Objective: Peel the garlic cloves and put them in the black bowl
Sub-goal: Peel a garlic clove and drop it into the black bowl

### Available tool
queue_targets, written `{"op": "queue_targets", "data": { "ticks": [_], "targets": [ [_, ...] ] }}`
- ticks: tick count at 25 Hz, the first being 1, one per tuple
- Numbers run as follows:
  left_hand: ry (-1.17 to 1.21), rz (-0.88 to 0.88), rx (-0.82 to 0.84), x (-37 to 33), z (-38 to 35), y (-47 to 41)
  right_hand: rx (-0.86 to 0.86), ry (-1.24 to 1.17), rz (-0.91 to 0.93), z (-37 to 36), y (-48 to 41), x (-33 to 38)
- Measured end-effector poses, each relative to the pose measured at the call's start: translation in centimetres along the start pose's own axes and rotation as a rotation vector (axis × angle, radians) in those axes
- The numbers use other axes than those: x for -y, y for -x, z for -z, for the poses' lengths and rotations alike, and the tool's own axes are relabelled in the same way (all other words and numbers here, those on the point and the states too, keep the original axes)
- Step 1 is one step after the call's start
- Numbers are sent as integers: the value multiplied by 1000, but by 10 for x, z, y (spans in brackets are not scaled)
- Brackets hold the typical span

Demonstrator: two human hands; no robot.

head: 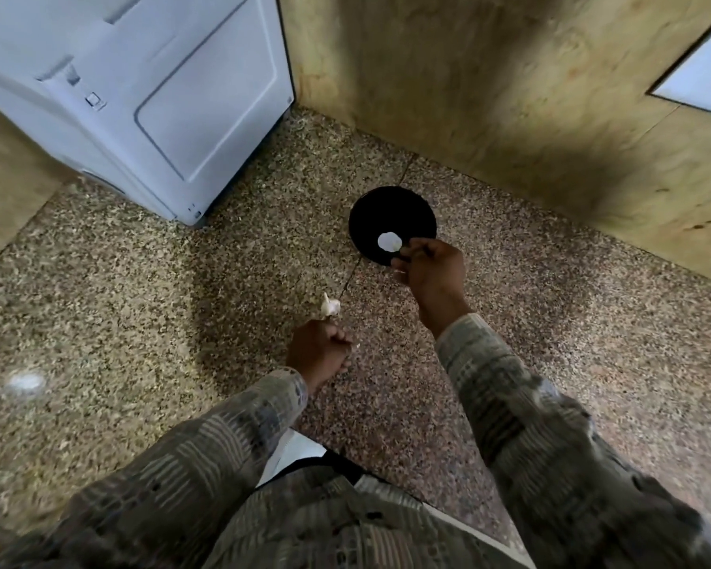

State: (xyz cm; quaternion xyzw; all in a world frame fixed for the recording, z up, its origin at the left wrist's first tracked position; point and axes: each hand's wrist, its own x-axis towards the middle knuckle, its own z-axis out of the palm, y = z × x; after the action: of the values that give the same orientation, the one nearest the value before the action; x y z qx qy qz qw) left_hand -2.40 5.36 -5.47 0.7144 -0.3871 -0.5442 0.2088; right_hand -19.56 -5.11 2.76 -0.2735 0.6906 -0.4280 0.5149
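hovering at the near rim of the black bowl point(386, 207), the right hand point(432, 277) has its fingers curled; cannot tell if its grip pinches anything. one peeled clove point(388, 242) lies in the bowl, just beyond those fingertips. left hand point(321, 351), nearer the body, grip clamped on an unpeeled garlic piece point(330, 306), tip pointing up. bowl sits forward-right of it on the tabletop point(551, 322). judgement: next peel needs the right hand beside the left.

We log the left hand point(319, 351) low, near the torso, fingers curled round garlic point(330, 306); the right hand point(432, 269) sits farther forward, arm extended, thumb against bent fingertips (contents unclear). Both forearms sleeved.
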Motion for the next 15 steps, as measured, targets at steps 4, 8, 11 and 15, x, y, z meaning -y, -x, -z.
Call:
{"op": "queue_targets", "data": {
  "ticks": [4,8,11,15],
  "targets": [
    [-31,-62,63,-1,-4,-4,-21,339,149,26,20,-30],
    [-490,-462,68,-6,-11,-1,251,809,79,53,49,-93],
    [-679,-653,70,-12,-22,4,285,892,117,55,51,-108],
    [-720,-707,55,-4,-21,1,309,815,57,54,45,-104]
  ]
}}
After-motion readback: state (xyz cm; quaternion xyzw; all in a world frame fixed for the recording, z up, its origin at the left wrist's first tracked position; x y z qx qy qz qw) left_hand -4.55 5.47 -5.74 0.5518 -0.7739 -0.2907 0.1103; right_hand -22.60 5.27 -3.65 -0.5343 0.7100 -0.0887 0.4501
